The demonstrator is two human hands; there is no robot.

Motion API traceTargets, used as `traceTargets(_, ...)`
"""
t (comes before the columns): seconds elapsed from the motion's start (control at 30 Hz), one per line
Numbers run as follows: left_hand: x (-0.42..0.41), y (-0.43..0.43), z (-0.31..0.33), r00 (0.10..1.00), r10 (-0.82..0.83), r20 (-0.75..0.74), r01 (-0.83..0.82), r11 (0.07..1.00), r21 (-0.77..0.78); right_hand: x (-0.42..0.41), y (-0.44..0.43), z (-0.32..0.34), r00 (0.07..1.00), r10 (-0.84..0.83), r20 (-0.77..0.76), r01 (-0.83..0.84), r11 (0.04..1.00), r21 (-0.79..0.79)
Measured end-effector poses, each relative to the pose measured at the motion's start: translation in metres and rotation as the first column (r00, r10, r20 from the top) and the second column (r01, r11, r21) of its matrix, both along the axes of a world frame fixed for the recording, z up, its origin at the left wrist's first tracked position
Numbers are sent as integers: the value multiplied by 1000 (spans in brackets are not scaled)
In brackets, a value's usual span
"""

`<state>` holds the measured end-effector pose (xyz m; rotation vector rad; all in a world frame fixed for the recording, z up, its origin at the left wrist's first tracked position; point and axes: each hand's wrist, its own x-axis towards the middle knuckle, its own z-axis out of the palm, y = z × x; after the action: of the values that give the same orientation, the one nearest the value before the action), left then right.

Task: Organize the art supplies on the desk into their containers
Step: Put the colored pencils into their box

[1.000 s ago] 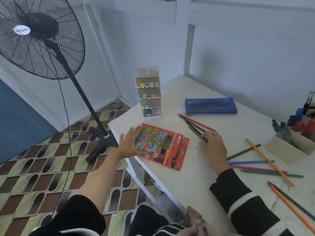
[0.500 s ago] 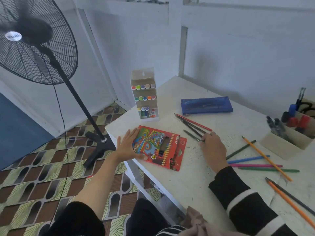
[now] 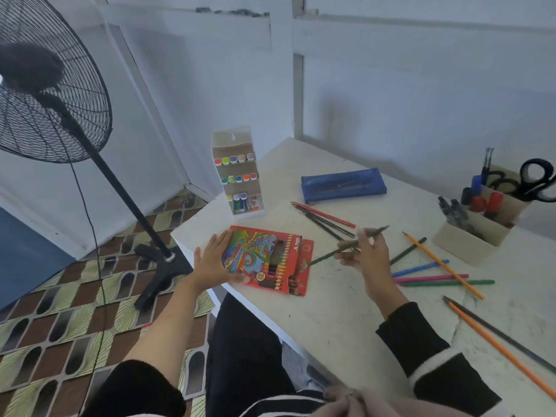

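The left hand (image 3: pixel 215 260) lies flat on the left end of the red pencil box (image 3: pixel 270 260). Its fingers are straight and spread, and it holds nothing. The box lies flat near the left edge of the white desk (image 3: pixel 346 311), and a row of coloured pencils shows on its front. The right hand (image 3: pixel 365 257) is up off the desk, just to the right of the box. Its thumb and fingers pinch one dark green pencil (image 3: pixel 326 256). This pencil is tilted, with its low end over the right edge of the box and its other end pointing up to the far right. Just past this hand, a red pencil (image 3: pixel 323 214) and two dark pencils lie side by side on the desk. More loose ones lie to the right. There an orange pencil (image 3: pixel 421 248) crosses a blue pencil (image 3: pixel 415 269), a pink pencil (image 3: pixel 427 278) and a long green pencil (image 3: pixel 436 283). At the near right, two more pencils (image 3: pixel 496 347), one orange and one dark, lie close together. A blue pencil case (image 3: pixel 343 185) lies at the far side of the desk. A small marker stand (image 3: pixel 237 176) with coloured caps stands upright at the far left corner. A cardboard holder (image 3: pixel 472 239) at the far right holds markers and black scissors (image 3: pixel 535 182). A big black fan (image 3: pixel 51 94) stands on the floor to the left.
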<state>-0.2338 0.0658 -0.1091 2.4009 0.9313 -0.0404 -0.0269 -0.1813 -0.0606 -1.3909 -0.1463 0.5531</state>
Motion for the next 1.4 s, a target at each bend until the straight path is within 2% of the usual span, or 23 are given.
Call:
traceTargets(0.13, 0, -1, 0, 1000, 6, 6, -6, 1000, 1, -8, -4, -9, 992, -124, -29, 124, 992, 15)
traceTargets(0.43, 0, 1, -2, 1000, 4, 8, -4, 1000, -6, -24, 5, -28, 990, -138, -32, 137, 990, -26)
traceTargets(0.53, 0, 0, -2, 1000, 3, 17, -3, 1000, -3, -27, 7, -32, 990, -115, -77, 119, 992, 47)
traceTargets(0.57, 0, 0, -3, 1000, 4, 20, -4, 1000, -4, -27, 8, -31, 994, -89, -61, 92, 995, 34)
traceTargets(0.7, -1, -1, -3, 1000, 2, 28, -2, 1000, 4, -24, 7, -31, 976, 119, 180, -73, 967, -243)
traceTargets(0.8, 0, -1, -4, 999, 7, 39, -7, 1000, 0, -23, 7, -31, 952, 218, 216, -145, 940, -309)
traceTargets(0.93, -2, -1, -4, 999, 9, 47, -9, 1000, -10, -24, 17, -36, 923, 265, 280, -117, 885, -452)
traceTargets(1.07, -2, -1, -4, 998, 12, 58, -12, 1000, -10, -25, 34, -40, 809, 459, 366, -136, 752, -645)
traceTargets(1.2, -2, -3, -3, 998, 11, 57, -11, 1000, -3, -32, 48, -42, 671, 616, 413, -112, 634, -765)
traceTargets(1.23, -2, -2, -3, 998, 13, 57, -13, 1000, -2, -33, 48, -42, 653, 630, 420, -94, 618, -781)
traceTargets(1.3, -2, -2, -4, 998, 14, 56, -14, 1000, 0, -30, 45, -43, 668, 614, 421, -127, 651, -748)
traceTargets(1.4, -2, -2, -5, 999, 9, 53, -9, 1000, 5, -23, 33, -43, 697, 626, 350, -323, 710, -626)
